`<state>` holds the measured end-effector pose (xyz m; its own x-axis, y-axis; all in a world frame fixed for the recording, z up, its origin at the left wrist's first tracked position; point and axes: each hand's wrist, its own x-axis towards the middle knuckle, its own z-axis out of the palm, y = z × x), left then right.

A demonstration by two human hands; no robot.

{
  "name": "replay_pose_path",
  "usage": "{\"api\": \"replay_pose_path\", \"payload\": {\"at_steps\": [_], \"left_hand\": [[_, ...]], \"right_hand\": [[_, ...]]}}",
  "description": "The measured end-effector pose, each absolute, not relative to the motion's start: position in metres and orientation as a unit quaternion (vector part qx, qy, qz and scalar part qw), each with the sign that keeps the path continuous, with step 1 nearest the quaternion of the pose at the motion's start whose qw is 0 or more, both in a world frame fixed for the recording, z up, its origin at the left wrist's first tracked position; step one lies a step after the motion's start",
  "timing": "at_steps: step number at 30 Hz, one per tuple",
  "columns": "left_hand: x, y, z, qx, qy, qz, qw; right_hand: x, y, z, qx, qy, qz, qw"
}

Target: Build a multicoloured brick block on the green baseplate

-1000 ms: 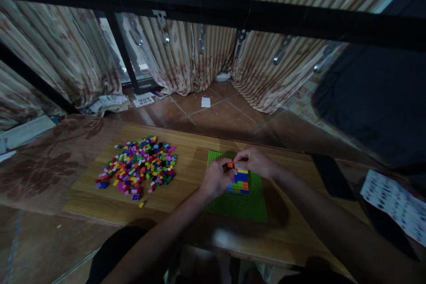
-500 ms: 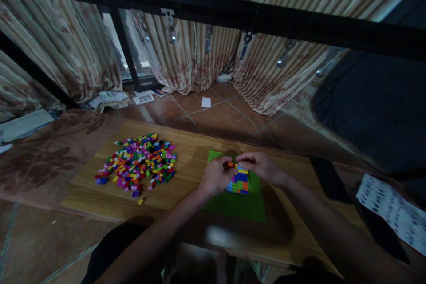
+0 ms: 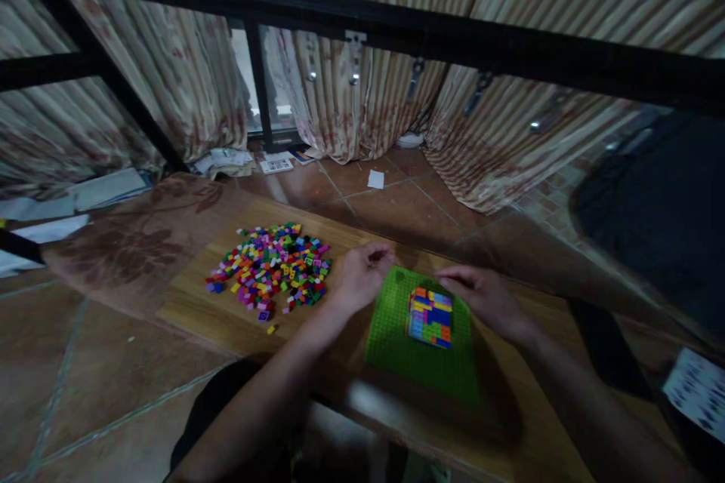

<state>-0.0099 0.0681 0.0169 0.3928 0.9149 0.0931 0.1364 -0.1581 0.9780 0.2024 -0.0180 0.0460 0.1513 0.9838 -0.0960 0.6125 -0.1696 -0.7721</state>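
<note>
A green studded baseplate (image 3: pixel 390 355) lies on the wooden table before me. On its upper middle sits a flat rectangular patch of toy bricks (image 3: pixel 430 317) in blue, orange, yellow, green and light blue. My left hand (image 3: pixel 362 275) hovers by the plate's far left corner, its fingers loosely curled with a gap between thumb and fingertips; nothing shows in it. Over the plate's right edge is my right hand (image 3: pixel 487 298), fingers reaching left towards the bricks with thumb and forefinger slightly apart. I see nothing held there. Neither hand touches the brick patch.
A heap of loose coloured bricks (image 3: pixel 277 268) covers the table's left part, with a yellow brick (image 3: pixel 270 330) apart from it. A dark flat object (image 3: pixel 609 347) and a printed sheet (image 3: pixel 699 392) lie at the right. Beyond the table are a black rail (image 3: pixel 396 19) and curtains (image 3: pixel 362 113).
Both hands have come off the brick patch and moved apart, left hand to the left and right hand to the right. The patch is now uncovered. My view has shifted left.
</note>
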Motion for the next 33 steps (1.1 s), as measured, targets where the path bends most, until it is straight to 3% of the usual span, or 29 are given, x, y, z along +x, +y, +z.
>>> {"api": "replay_pose_path", "payload": {"at_steps": [6, 11, 15, 20, 24, 33], "left_hand": [[-0.035, 0.042, 0.047, 0.627, 0.399, 0.508, 0.435], [-0.024, -0.013, 0.042, 0.783, 0.197, 0.508, 0.3], [-0.012, -0.033, 0.022, 0.844, 0.144, 0.465, 0.227], [-0.026, -0.023, 0.029, 0.835, 0.163, 0.453, 0.266], [-0.039, -0.014, 0.036, 0.82, 0.181, 0.449, 0.305], [-0.045, -0.01, 0.037, 0.815, 0.204, 0.452, 0.298]], "right_hand": [[0.159, 0.012, 0.048, -0.647, -0.623, 0.325, 0.296], [0.102, 0.059, 0.02, -0.6, -0.671, 0.34, 0.273], [0.066, 0.082, -0.003, -0.587, -0.713, 0.307, 0.23], [0.049, 0.087, -0.012, -0.564, -0.754, 0.278, 0.189], [0.041, 0.093, -0.015, -0.569, -0.75, 0.265, 0.207], [0.012, 0.125, -0.028, -0.588, -0.758, 0.204, 0.197]]}}
